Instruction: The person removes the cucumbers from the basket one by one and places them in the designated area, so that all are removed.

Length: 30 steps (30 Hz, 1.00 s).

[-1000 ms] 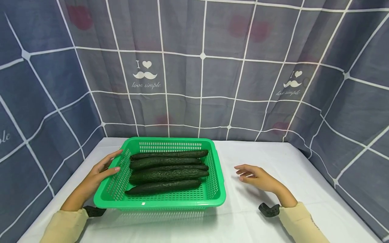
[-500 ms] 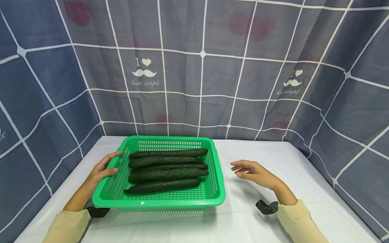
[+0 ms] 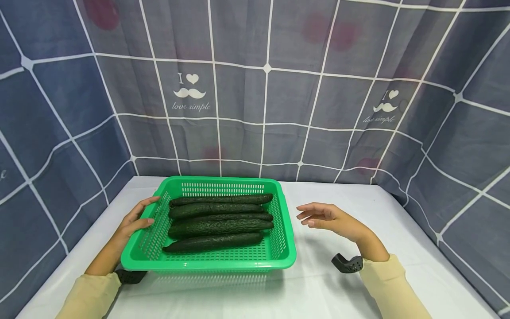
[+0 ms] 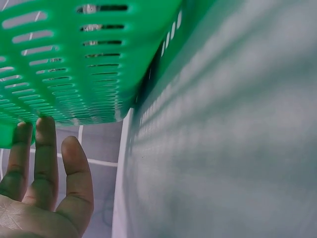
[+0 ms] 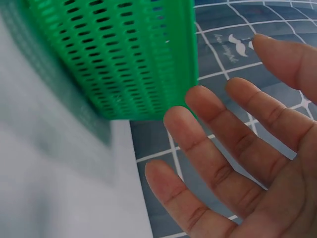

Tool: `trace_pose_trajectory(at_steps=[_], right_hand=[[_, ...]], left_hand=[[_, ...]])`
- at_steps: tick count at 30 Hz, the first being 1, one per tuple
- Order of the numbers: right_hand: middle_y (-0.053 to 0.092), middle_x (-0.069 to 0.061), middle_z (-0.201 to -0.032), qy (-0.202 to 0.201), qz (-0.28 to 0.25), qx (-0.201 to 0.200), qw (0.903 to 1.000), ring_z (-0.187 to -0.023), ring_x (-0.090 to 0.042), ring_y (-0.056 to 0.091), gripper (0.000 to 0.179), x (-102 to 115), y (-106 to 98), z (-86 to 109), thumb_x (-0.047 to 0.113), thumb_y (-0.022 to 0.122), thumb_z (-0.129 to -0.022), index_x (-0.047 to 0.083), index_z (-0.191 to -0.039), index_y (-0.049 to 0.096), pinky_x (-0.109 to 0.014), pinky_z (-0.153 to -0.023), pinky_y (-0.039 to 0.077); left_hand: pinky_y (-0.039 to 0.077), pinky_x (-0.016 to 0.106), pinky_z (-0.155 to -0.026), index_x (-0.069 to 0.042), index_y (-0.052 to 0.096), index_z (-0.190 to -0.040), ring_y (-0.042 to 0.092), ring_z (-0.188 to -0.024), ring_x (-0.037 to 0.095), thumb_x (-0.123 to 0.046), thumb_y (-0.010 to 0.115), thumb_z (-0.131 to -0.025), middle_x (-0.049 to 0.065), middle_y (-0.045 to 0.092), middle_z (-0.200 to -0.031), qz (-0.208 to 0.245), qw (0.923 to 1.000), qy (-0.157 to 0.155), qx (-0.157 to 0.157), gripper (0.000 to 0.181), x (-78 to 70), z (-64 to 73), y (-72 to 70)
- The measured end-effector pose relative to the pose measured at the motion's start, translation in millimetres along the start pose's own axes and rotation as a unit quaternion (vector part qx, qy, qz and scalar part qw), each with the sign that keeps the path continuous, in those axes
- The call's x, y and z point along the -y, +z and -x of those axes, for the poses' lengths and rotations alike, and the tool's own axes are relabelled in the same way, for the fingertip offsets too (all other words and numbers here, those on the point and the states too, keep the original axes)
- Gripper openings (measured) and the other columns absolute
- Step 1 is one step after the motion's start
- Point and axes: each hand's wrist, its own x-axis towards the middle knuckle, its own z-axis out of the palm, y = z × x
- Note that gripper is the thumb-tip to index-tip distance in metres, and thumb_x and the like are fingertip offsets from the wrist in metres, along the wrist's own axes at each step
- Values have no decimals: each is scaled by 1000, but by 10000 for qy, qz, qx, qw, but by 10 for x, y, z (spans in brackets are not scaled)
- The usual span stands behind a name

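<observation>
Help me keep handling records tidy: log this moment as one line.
green basket: cucumbers inside, lying crosswise | left hand: holding basket's left rim | right hand: open, apart from basket

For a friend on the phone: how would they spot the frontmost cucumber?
Start with the white table, then the green basket. Inside, cucumbers lie side by side. The front cucumber lies closest to the basket's near rim, its tapered tip reaching farthest left.
</observation>
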Motion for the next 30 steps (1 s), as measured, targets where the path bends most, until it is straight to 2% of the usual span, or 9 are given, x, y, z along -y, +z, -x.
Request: trace_pose_trajectory(at_steps=[3,5,7,9,11,14,19,24,30], right_hand=[[70,-11,-137,-63,-87,41,9999,-123,-19,70,43,56,-7,-18,6,61,-108,0,-151,58,-32,-104,54],[70,-10,-137,-74,-113,68,9999,-124,-20,70,43,89,-13,-38,6,61,-108,1,-151,59,-33,-104,55],[69,-12,-137,-82,-83,101,9999,-125,-20,70,44,121,-16,-69,6,61,-108,-1,-151,58,-34,-105,55],[69,-13,-137,-50,-35,113,9999,-125,-20,69,45,148,-19,-102,7,62,-108,-2,-152,57,-34,-105,55],[69,-13,-137,-24,43,122,9999,-125,-20,69,46,172,-20,-133,7,63,-108,-4,-152,56,-34,-105,55],[69,-18,-138,-17,47,121,9999,-125,-22,68,47,213,-13,-179,6,64,-107,-6,-152,56,-34,-105,55],[66,-28,-139,-12,-46,113,9999,-124,-23,70,49,292,7,-280,3,67,-105,-10,-150,55,-35,-104,56],[68,-28,-137,-8,90,80,9999,-122,-24,71,50,355,13,-390,4,69,-103,-11,-149,56,-34,-102,57],[70,-24,-135,98,303,45,9995,-119,-27,72,52,439,34,-506,8,73,-102,-8,-149,58,-34,-100,57]], left_hand=[[-6,67,-122,-35,57,-153,-2,-165,27,6,45,-100,-26,44,-155,107,9999,-77,14,68,-8,-1,-9],[-6,70,-121,-35,57,-153,-8,-162,47,5,46,-100,-26,44,-155,125,9998,-146,-3,68,-13,2,-14],[-6,70,-121,-35,57,-153,-11,-158,56,5,46,-100,-26,44,-155,133,9998,-175,-17,67,-16,0,-15],[7,50,-126,-36,58,-153,-5,-165,36,6,45,-99,-27,44,-155,54,9999,-85,-28,68,-4,-3,-13],[19,35,-120,-36,58,-152,6,-164,15,7,45,-99,-27,45,-155,9,10000,55,-30,70,8,-7,-7],[30,24,-95,-37,58,-152,24,-146,-7,9,44,-97,-28,45,-155,-59,9997,253,-36,73,32,-15,3],[34,23,-91,-37,60,-150,29,-142,-10,13,43,-95,-27,48,-154,11,9988,491,-55,76,55,-34,1],[37,22,-79,-38,62,-147,38,-137,-9,15,43,-92,-27,51,-152,67,9979,634,-124,79,67,-48,8],[33,24,-90,-41,59,-149,29,-143,-8,11,44,-96,-29,47,-153,-38,9994,329,-117,75,48,-26,14]])
